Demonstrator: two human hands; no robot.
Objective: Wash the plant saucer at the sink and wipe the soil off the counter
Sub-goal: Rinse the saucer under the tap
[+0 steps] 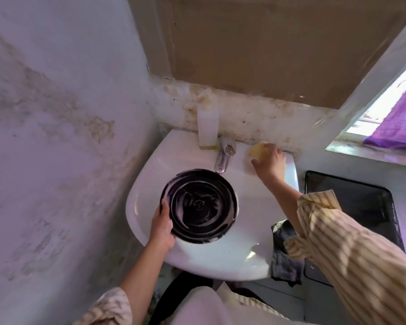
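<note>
Over sink (220,256), left hand (161,227) fingers gripping soapy saucer (199,206) rim; right hand (270,163) holding sponge (258,150)

I can't see the sink (232,256) bowl under the soapy saucer (199,206). Sponge (257,150) half covered by my right hand (271,161). Grey cloth (284,259) partly behind my sleeve (352,249). Black tray (361,202) also partly blocked. Purple fabric (401,123) cut off at the right edge.

Cream sleeves (352,242) with thin dark stripes, pushed up both forearms.
</note>
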